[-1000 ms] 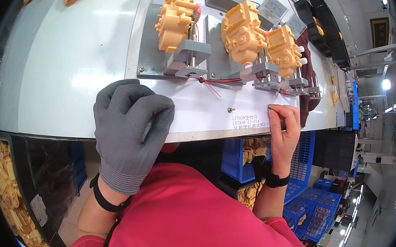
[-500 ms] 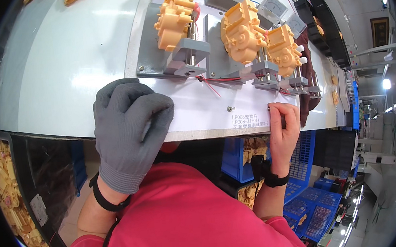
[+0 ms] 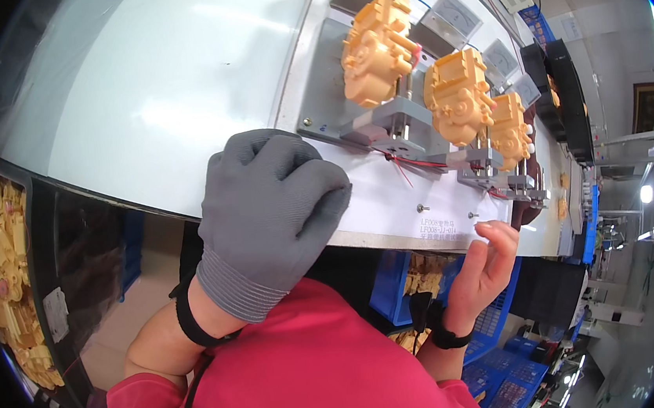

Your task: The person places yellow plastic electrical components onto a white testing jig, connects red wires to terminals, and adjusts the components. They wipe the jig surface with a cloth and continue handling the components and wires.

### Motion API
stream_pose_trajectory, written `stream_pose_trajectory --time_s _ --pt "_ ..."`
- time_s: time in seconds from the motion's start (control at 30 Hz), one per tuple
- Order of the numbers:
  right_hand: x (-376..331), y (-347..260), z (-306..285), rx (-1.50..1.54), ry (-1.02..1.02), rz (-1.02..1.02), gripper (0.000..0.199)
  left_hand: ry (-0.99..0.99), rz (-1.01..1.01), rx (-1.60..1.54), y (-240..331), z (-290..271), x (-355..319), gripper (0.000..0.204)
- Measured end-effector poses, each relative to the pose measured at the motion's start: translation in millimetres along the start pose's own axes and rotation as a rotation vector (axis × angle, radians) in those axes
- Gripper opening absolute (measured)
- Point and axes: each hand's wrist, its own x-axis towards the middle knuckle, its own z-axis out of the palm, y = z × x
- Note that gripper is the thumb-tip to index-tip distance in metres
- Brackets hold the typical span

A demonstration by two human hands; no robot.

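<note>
1. The gloved left hand (image 3: 268,209) is resting curled on the white desk (image 3: 152,103), its grip holding nothing visible.
2. The bare right hand (image 3: 484,263), lower right, is hovering half-open and empty at the desk edge.
3. The yellow plastic housings (image 3: 375,50), upper centre on metal fixtures (image 3: 390,123), are looking light, rigid and best gripped by their flat sides.

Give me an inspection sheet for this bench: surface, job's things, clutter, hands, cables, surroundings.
Surface: white bench top with a grey metal plate screwed on.
Job's things: three yellow plastic housings standing on metal fixtures; grey panel meters behind them.
Clutter: small printed label near the front edge.
Hands: left hand in a grey knit glove, curled on the bench edge, holding nothing visible; right hand bare, fingers at the bench edge, empty.
Cables: thin red wires at the fixture base.
Surroundings: bin of yellow parts at left; blue crates below.
</note>
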Motion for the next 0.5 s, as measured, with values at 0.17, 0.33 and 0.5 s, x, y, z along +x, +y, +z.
stream_pose_trajectory --time_s 0.17,0.33,0.5 --pt "5.6 -17.6 16.9 0.099 -0.027 -0.085 0.010 0.005 -0.011 0.020 2.9 0.3 -0.2 0.016" --pt "10.8 -30.2 31.6 0.126 -0.111 -0.161 0.016 0.060 0.040 0.035 -3.5 8.7 -1.3 0.013" --pt "24.5 -38.4 44.4 0.217 -0.203 -0.246 0.029 0.063 0.035 0.022 -0.7 10.7 -2.0 0.016"
